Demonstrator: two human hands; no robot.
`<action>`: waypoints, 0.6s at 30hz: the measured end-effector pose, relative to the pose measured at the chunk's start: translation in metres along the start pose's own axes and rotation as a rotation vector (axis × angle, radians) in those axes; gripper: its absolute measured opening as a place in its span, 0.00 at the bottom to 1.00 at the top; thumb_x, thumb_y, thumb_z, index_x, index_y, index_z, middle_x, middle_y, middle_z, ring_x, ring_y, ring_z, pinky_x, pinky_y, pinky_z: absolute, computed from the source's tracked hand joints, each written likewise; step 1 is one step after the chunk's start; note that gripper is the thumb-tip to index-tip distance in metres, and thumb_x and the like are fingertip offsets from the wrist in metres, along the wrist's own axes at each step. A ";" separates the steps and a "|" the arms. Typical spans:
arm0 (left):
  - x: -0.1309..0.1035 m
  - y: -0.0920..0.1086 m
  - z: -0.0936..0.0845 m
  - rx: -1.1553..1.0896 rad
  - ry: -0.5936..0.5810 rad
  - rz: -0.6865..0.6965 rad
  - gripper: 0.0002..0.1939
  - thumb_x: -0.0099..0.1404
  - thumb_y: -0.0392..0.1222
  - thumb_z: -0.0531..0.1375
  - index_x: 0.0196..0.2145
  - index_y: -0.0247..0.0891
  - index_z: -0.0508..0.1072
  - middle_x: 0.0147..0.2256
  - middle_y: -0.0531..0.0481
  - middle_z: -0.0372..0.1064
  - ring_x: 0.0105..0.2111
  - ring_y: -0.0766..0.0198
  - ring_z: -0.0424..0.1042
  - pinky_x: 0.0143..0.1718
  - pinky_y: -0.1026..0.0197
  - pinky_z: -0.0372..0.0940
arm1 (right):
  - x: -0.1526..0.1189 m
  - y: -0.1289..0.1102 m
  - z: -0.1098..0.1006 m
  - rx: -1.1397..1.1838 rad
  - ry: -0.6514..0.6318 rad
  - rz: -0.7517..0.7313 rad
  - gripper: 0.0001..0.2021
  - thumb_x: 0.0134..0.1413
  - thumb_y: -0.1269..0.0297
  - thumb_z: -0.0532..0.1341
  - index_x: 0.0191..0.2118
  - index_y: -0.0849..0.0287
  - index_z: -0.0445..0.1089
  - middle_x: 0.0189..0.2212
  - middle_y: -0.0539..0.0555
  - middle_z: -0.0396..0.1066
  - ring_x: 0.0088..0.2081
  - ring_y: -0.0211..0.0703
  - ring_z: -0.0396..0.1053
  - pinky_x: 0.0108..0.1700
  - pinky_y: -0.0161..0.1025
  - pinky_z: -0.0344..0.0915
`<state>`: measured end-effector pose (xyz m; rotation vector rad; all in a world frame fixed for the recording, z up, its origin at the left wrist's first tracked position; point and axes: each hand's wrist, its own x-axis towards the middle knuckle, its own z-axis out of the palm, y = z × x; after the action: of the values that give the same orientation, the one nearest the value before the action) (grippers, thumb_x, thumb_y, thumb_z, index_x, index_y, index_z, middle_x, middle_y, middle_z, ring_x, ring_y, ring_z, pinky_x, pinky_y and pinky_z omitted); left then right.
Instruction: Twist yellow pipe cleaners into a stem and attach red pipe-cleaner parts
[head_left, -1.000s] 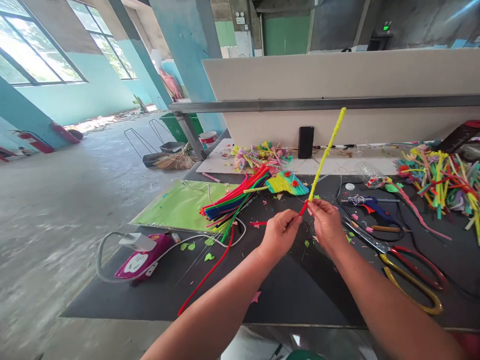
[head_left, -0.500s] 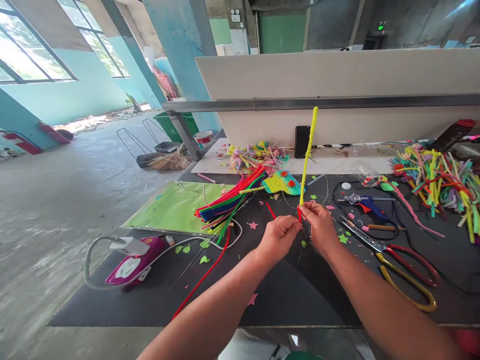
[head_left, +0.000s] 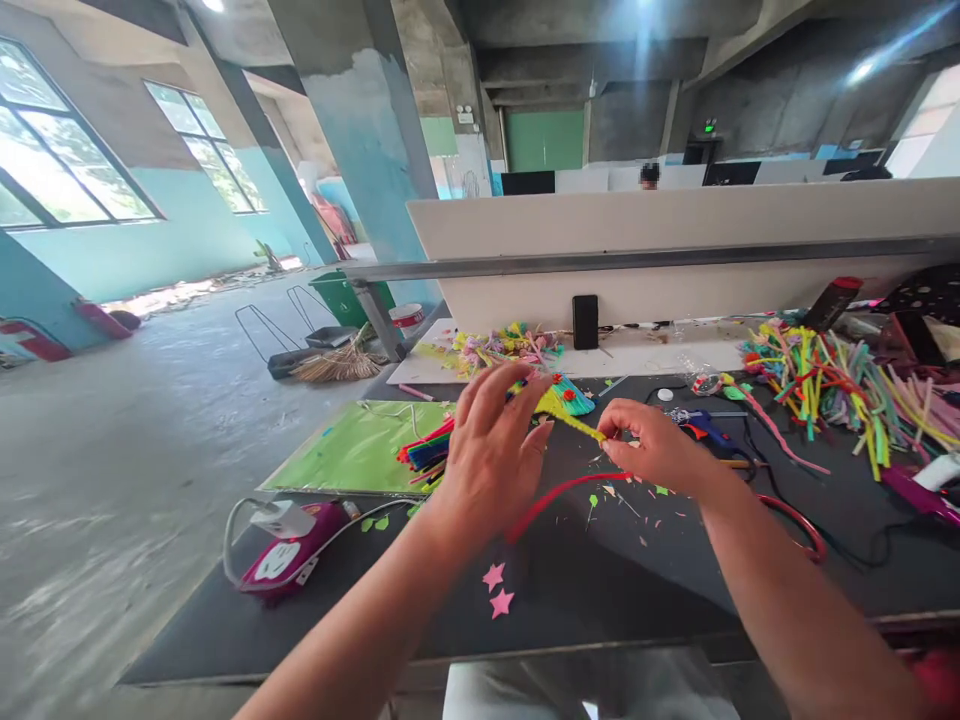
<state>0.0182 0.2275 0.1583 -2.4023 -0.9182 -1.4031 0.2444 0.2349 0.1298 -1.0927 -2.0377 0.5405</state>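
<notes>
My right hand pinches the end of a yellow fuzzy pipe cleaner that slants up and left toward my left hand. My left hand is raised beside it, fingers spread and curved; whether a fingertip touches the yellow stem is hard to see. A red pipe cleaner curves from beneath my right hand toward the left, partly blurred. Behind the hands lies a yellow and teal piece with red dots. My left hand partly covers a bundle of colored pipe cleaners.
A green sheet and a purple power strip are at left. Pink paper stars lie in front. Right are a blue glue gun, red scissor handles and a pile of pipe-cleaner pieces. A phone leans behind.
The yellow pipe cleaner has gone from upright to slanting low. My left hand has let go of the red part, risen and spread. The head view has tilted upward.
</notes>
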 end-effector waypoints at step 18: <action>-0.019 0.067 0.019 -1.450 -0.792 -0.923 0.22 0.50 0.43 0.70 0.40 0.34 0.67 0.34 0.46 0.73 0.36 0.60 0.74 0.44 0.55 0.65 | -0.044 -0.057 -0.050 0.042 -0.446 0.239 0.14 0.50 0.55 0.60 0.29 0.62 0.74 0.19 0.46 0.60 0.23 0.33 0.53 0.25 0.32 0.49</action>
<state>0.0656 0.1765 0.1405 -4.1446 -1.7460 -1.6935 0.2693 0.1675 0.1808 -1.2856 -2.2670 1.0208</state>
